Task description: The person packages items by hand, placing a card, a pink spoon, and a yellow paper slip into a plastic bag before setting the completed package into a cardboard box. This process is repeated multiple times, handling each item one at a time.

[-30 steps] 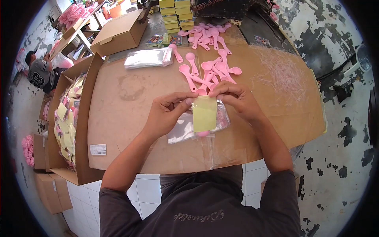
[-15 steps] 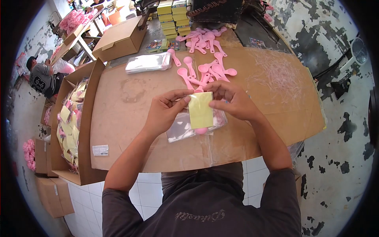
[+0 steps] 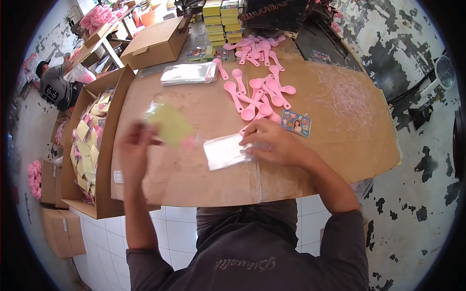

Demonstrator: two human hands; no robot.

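My left hand (image 3: 137, 143), smeared by motion, is closed on the edge of a bagged yellow card (image 3: 171, 125) over the left of the cardboard sheet. A blurred pink end shows at the packet's lower right. My right hand (image 3: 267, 138) is at the right end of a pile of clear plastic bags (image 3: 224, 152), fingers bent onto it; whether it pinches a bag is hidden. Just beyond lie loose pink spoons (image 3: 248, 112). A printed card (image 3: 296, 123) lies right of them.
An open carton (image 3: 127, 92) of filled packets stands left of the cardboard sheet (image 3: 184, 189). Further back are another bag stack (image 3: 189, 73), a closed box (image 3: 155, 43), card stacks (image 3: 213, 22) and more spoons (image 3: 255, 48). A person (image 3: 56, 87) sits at far left.
My left hand has carried the yellow-card packet left, off the bag pile. My right hand has let go of the packet and come down onto the bags. The printed card is now uncovered.
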